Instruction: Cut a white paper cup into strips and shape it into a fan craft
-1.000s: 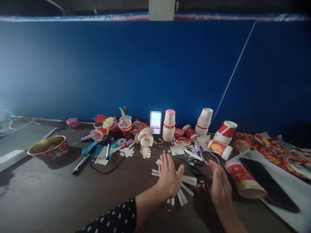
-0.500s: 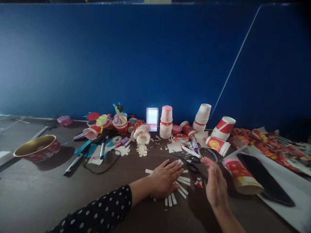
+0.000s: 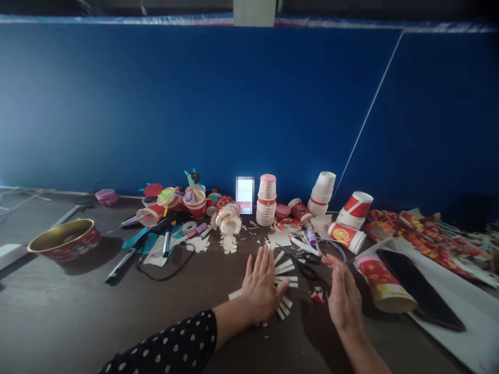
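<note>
My left hand (image 3: 260, 290) lies flat with its fingers stretched, pressing down on a paper cup cut into white strips (image 3: 287, 281). The strips fan out on the table around the palm, which hides the middle. Held a little way to the right, my right hand (image 3: 343, 297) is turned edge-on with its fingers loosely extended, and nothing shows in it. Black-handled scissors (image 3: 307, 269) lie between and beyond the two hands. Small red and white scraps (image 3: 317, 295) are beside my right hand. A white paper figure with curled strips (image 3: 229, 228) stands farther back.
A red paper cup (image 3: 384, 283) lies by a black phone (image 3: 421, 291) on the right. Stacked cups (image 3: 267, 205) stand at the back before a blue partition (image 3: 249, 104). On the left are a gold-lined bowl (image 3: 78, 248), markers (image 3: 167, 244) and a black cord (image 3: 171, 278).
My left hand has turned so its fingers point away from me, staying flat on the strips. The strips have shifted round under it. My right hand is nearly unmoved; the view has tilted up slightly.
</note>
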Available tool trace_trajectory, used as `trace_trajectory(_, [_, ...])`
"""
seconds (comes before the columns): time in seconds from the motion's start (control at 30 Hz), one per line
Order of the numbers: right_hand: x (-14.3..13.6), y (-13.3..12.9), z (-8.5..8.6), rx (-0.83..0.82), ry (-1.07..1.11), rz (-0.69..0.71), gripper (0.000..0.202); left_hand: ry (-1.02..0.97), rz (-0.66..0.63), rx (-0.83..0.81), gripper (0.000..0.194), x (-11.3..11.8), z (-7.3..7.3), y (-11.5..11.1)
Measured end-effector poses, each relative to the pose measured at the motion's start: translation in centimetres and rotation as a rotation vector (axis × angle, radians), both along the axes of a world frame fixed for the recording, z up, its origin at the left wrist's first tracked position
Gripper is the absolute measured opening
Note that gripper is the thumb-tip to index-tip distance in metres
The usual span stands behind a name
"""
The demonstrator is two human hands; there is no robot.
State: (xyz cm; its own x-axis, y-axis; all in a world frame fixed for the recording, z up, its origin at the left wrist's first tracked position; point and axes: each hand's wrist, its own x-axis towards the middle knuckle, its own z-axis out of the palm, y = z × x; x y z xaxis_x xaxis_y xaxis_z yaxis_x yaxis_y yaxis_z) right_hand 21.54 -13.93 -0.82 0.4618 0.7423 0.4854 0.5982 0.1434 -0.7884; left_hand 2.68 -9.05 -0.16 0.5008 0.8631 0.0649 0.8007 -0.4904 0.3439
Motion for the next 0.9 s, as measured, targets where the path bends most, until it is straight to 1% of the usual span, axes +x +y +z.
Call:
trace_trajectory(0.07, [0.2, 0.0, -0.2, 0.030, 0.005, -0.009, 0.050, -0.119, 0.208, -0.182, 0.071, 0.5, 1.3, 0.5])
trace_trajectory(0.1, [0.2, 0.1, -0.3, 0.041, 0.015, -0.015, 0.050, -0.163, 0.280, -0.246, 0.069, 0.5, 2.3, 0.8])
trace_trajectory(0.13, [0.3, 0.2, -0.4, 0.045, 0.030, -0.021, 0.050, -0.226, 0.303, -0.239, 0.068, 0.5, 3.3, 1.1])
trace_trajectory(0.2, [0.3, 0.3, -0.5, 0.040, 0.055, -0.024, 0.050, -0.309, 0.322, -0.142, 0.065, 0.1, 5.2, 1.7])
trace_trajectory(0.23, [0.2, 0.4, -0.5, 0.037, 0.059, -0.021, 0.050, -0.323, 0.290, -0.081, 0.064, -0.3, 5.8, 1.9])
trace_trajectory(0.27, [0.2, 0.4, -0.5, 0.038, 0.056, -0.017, 0.050, -0.322, 0.194, -0.016, 0.062, -0.6, 6.1, 2.0])
trace_trajectory(0.3, [0.2, 0.4, -0.5, 0.043, 0.047, -0.011, 0.050, -0.295, 0.062, 0.020, 0.060, -1.0, 6.1, 2.0])
trace_trajectory(0.33, [0.2, 0.4, -0.5, 0.047, 0.034, -0.005, 0.049, -0.251, -0.081, 0.044, 0.059, -1.4, 5.7, 2.0])
trace_trajectory(0.37, [0.1, 0.3, -0.4, 0.046, 0.027, -0.003, 0.049, -0.187, -0.223, 0.056, 0.058, -1.7, 5.2, 2.1])
trace_trajectory(0.4, [0.1, 0.3, -0.4, 0.036, 0.023, -0.002, 0.049, -0.115, -0.336, 0.059, 0.059, -2.0, 4.4, 2.1])
trace_trajectory(0.5, [0.1, 0.2, -0.3, 0.003, 0.024, 0.005, 0.050, 0.057, -0.619, 0.054, 0.062, -2.5, 2.1, 2.5])
trace_trajectory(0.53, [0.1, 0.2, -0.2, -0.006, 0.027, 0.008, 0.050, 0.083, -0.680, 0.055, 0.061, -2.6, 1.5, 2.6])
trace_trajectory(0.57, [0.1, 0.2, -0.2, -0.010, 0.030, 0.012, 0.050, 0.100, -0.717, 0.057, 0.060, -2.6, 1.2, 2.6])
trace_trajectory(0.63, [0.1, 0.2, -0.2, -0.015, 0.027, 0.022, 0.051, 0.115, -0.733, 0.060, 0.059, -2.5, 0.9, 2.7])
trace_trajectory(0.8, [-0.2, 0.2, 0.1, -0.030, -0.004, 0.035, 0.051, 0.133, -0.698, 0.033, 0.060, -2.5, 1.6, 2.5])
trace_trajectory(0.9, [-0.3, 0.1, 0.2, -0.036, -0.003, 0.032, 0.051, 0.123, -0.661, 0.022, 0.060, -2.4, 1.6, 2.0])
